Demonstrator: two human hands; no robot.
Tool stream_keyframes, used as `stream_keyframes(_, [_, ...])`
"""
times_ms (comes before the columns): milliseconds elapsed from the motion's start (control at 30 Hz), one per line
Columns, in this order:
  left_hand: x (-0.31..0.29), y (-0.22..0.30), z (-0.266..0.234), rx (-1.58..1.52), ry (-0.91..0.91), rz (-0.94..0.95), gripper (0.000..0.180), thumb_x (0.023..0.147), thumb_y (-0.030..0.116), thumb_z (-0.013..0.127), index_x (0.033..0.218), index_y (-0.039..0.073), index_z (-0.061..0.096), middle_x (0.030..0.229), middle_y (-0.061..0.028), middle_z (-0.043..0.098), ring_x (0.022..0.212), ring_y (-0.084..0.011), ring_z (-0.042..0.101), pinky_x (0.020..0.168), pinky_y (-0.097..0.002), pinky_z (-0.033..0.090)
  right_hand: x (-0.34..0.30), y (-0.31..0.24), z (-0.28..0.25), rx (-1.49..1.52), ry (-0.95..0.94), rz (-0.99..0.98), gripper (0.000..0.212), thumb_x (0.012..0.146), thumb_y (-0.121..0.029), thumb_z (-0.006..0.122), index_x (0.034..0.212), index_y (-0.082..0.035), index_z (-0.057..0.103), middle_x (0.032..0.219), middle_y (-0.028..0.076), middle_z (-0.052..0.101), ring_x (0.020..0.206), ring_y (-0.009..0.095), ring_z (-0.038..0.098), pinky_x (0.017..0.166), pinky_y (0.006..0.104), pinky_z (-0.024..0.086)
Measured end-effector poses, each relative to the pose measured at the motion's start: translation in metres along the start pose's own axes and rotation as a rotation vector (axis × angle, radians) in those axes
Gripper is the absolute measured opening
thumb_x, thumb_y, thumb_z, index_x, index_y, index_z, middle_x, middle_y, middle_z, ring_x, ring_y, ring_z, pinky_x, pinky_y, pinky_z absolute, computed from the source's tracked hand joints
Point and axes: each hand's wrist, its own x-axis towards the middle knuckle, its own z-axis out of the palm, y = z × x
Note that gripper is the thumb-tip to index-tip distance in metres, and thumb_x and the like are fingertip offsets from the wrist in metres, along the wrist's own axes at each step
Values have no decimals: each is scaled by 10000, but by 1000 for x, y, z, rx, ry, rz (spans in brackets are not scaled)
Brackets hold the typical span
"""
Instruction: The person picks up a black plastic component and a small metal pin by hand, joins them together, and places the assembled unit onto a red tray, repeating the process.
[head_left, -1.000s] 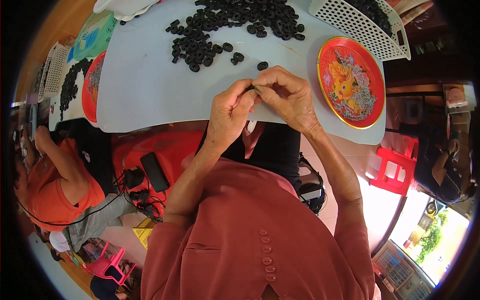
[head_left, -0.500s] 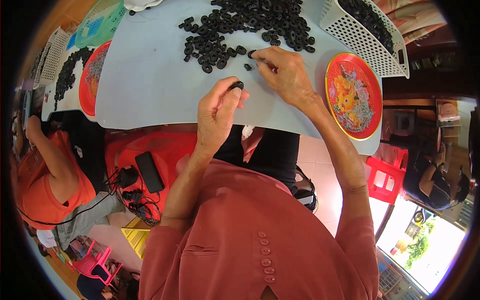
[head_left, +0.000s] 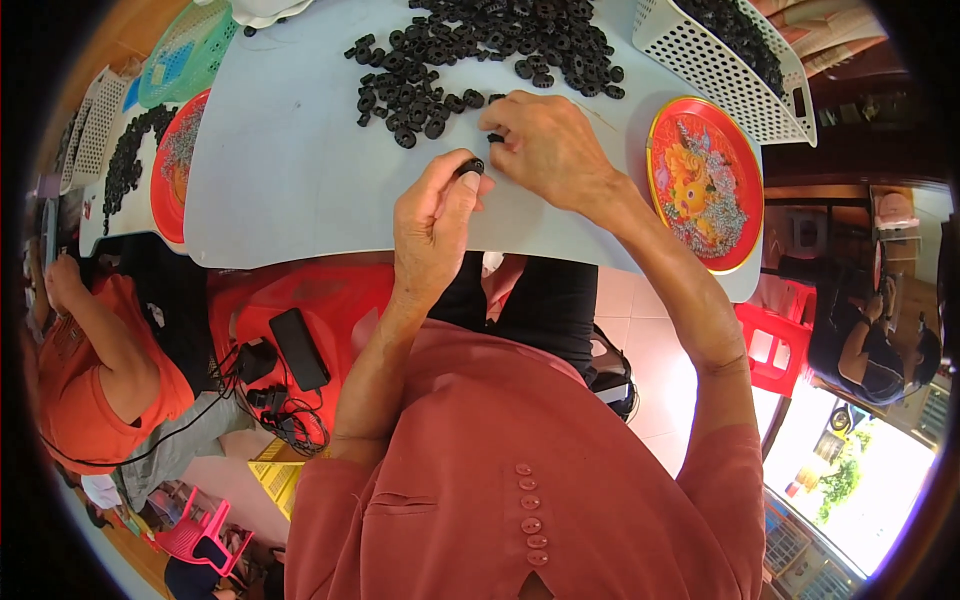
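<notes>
My left hand (head_left: pixel 435 215) is closed, pinching a small round black plastic part (head_left: pixel 470 167) between thumb and fingertips above the near part of the table. Just to its right, my right hand (head_left: pixel 555 150) reaches down with bent fingers. Its thumb and fingertips close round a smaller black piece (head_left: pixel 496 138), mostly covered by the fingers. Beyond both hands spreads a loose pile of black plastic parts (head_left: pixel 430 105), several of them round with holes. One dark part lies right behind my right fingertips, partly hidden.
On the right, a red tray (head_left: pixel 735 150) holds small silvery pieces, beside a white perforated basket (head_left: pixel 660 45) of black parts. The pale table (head_left: pixel 270 170) ends near my body. At left, a person in orange (head_left: pixel 110 370) sits by another table with a red tray (head_left: pixel 165 205).
My right hand has drawn back slightly from a black part at the pile's edge to the smaller piece nearer me. My left hand keeps its round part almost in place.
</notes>
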Motion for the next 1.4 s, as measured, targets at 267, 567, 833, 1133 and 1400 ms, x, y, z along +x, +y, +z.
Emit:
stream_keyframes(267, [-1, 2, 3, 78, -83, 94, 223, 941, 108, 529, 1106, -33, 578, 838, -78, 644, 707, -102, 550, 661, -236, 464, -55, 3, -1, 469, 107, 167, 178, 735, -10, 657, 908, -32, 694, 774, 84, 627, 634, 175, 603, 604, 293, 493])
stream_keyframes(567, [3, 7, 12, 26, -180, -16, 243, 949, 157, 520, 1090, -27, 595, 820, -76, 648, 693, -111, 567, 651, -237, 467, -61, 1, -16, 661, 202, 128, 154, 847, -53, 644, 992, -42, 695, 748, 51, 628, 618, 86, 515, 561, 255, 431])
stream_keyframes(833, [8, -1, 11, -188, -273, -55, 250, 952, 174, 509, 1052, -33, 607, 806, -78, 643, 684, -126, 570, 656, -254, 472, -59, -6, -24, 682, 190, 170, 157, 838, -28, 624, 988, -24, 670, 749, 69, 653, 642, 104, 565, 627, 262, 491])
stream_keyframes(1133, [7, 4, 16, 1, -263, -18, 241, 948, 157, 511, 1072, -25, 608, 792, -74, 644, 672, -115, 568, 633, -242, 475, -57, -2, -24, 637, 140, 145, 137, 804, -5, 620, 927, -31, 675, 690, 39, 637, 633, 90, 562, 628, 268, 491])
stream_keyframes(1400, [6, 1, 20, 101, -208, 25, 243, 950, 152, 502, 1094, -16, 601, 787, -61, 642, 665, -104, 563, 608, -237, 479, -58, 6, -25, 695, 69, 232, 145, 797, -12, 618, 920, -43, 687, 657, 44, 612, 607, 117, 555, 599, 285, 476])
